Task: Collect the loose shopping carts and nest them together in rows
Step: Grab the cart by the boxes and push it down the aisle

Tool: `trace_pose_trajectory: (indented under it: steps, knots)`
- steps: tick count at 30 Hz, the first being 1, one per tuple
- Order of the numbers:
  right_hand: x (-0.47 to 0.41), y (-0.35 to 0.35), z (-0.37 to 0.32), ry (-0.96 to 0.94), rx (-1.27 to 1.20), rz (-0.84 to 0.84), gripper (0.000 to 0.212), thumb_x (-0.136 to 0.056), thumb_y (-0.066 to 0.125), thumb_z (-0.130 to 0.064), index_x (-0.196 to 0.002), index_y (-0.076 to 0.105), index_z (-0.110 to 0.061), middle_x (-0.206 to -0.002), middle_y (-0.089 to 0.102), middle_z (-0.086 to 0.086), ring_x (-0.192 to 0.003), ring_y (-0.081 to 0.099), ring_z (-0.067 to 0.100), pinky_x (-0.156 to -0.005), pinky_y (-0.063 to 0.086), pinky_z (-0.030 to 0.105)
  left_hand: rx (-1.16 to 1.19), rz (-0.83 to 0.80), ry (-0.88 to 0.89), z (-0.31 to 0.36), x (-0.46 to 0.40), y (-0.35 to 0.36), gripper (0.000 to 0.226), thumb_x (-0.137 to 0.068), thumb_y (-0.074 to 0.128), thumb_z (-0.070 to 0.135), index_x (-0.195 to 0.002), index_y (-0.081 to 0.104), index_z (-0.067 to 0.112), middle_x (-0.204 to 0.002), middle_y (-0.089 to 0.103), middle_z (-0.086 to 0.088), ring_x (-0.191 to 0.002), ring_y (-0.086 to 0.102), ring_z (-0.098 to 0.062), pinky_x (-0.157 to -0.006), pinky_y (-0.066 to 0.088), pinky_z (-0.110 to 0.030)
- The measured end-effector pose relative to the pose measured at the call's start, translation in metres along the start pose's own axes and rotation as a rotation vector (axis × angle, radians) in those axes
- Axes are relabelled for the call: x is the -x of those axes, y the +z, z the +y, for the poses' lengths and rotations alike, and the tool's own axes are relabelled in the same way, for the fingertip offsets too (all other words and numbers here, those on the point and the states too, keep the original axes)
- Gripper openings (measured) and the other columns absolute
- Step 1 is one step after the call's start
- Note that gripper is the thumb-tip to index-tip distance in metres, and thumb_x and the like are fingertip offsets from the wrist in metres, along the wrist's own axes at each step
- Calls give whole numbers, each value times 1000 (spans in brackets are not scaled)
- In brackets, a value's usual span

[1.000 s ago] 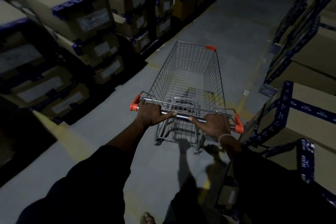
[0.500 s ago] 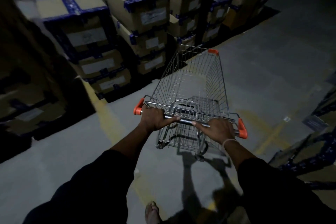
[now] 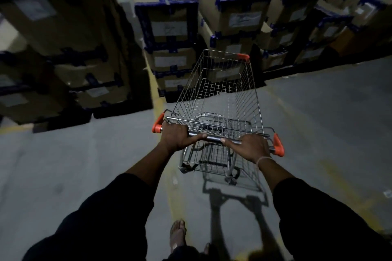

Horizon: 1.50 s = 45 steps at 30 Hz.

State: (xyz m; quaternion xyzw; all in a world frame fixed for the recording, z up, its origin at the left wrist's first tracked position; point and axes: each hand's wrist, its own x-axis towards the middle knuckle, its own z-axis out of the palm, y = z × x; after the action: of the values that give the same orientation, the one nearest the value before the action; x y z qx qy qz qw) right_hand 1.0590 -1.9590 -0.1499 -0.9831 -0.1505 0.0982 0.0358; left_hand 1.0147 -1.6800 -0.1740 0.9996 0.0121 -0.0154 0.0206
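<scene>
Swung toward taped cardboard boxes (image 3: 231, 12), wire cart (image 3: 220, 95) held two-handed.

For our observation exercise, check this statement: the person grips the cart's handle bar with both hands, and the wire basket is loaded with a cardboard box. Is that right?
Not quite. In the head view the shopping cart has an empty basket; the cardboard boxes are stacked on the floor beyond it. The left hand and right hand do both grip the handle bar.

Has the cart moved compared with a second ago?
Yes. The cart has swung left: its front now points at the stacked boxes, no longer down the open aisle. Both hands remain on the handle.
</scene>
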Motion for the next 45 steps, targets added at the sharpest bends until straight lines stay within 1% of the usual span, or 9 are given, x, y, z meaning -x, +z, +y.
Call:
trace_pose_trajectory:
  steps: [7,12,16,21,25,31,34,38,45]
  knots:
    - [-17,10,-56,-170,19,-4,93,-63,12,-108,-60,51,-24,-59,58,-4,-57,60,16,-57,39,27,54,77,-163,-48,53,3,83,-80,21,98,-53,47,24,-49,47,6,-54,51,-14,-94,46,-47]
    - [-24,13,-105,-269,30,-24,101,-55,1,-111,-59,52,-24,-58,58,-4,-58,62,16,-61,45,26,83,139,-261,-87,90,7,81,-82,26,97,-52,47,24,-51,48,6,-64,56,-18,-91,41,-44]
    - [-29,17,-147,-344,61,-35,89,-68,15,-105,-61,51,-24,-58,54,-4,-59,61,16,-61,42,26,87,178,-308,-125,114,10,82,-81,27,97,-51,45,23,-50,47,6,-66,56,-19,-86,41,-41]
    - [-39,27,-210,-405,49,-32,105,-53,-5,-110,-63,55,-25,-60,58,-4,-60,62,15,-70,52,26,80,178,-374,-183,136,13,84,-79,25,100,-51,47,24,-54,51,6,-74,61,-21,-92,42,-44]
    - [-47,29,-263,-415,39,-47,107,-50,-8,-111,-62,55,-26,-61,59,-3,-61,64,17,-73,54,29,88,190,-407,-232,149,15,86,-79,24,100,-51,50,23,-54,51,8,-76,61,-20,-95,42,-45]
    - [-58,33,-333,-438,82,-53,86,-70,18,-104,-61,50,-24,-59,53,-3,-57,57,16,-64,45,27,98,181,-429,-300,165,12,87,-78,19,100,-53,54,24,-55,52,8,-76,61,-20,-96,40,-46]
    - [-63,38,-361,-467,93,-42,90,-67,12,-105,-60,51,-24,-60,57,-3,-60,61,17,-70,52,29,124,161,-439,-331,169,11,87,-76,18,101,-55,55,25,-61,56,7,-86,60,-20,-98,36,-48]
    - [-71,37,-391,-496,121,-47,85,-75,18,-100,-60,51,-24,-61,57,-2,-62,61,18,-66,45,30,131,136,-431,-363,169,9,86,-76,16,100,-60,57,26,-71,61,4,-101,61,-25,-102,32,-52]
    - [-90,40,-414,-498,117,-45,87,-73,15,-101,-60,54,-23,-62,59,-1,-62,60,18,-68,46,31,156,157,-395,-391,161,5,75,-77,22,99,-55,41,30,-72,53,4,-103,62,-27,-106,35,-59]
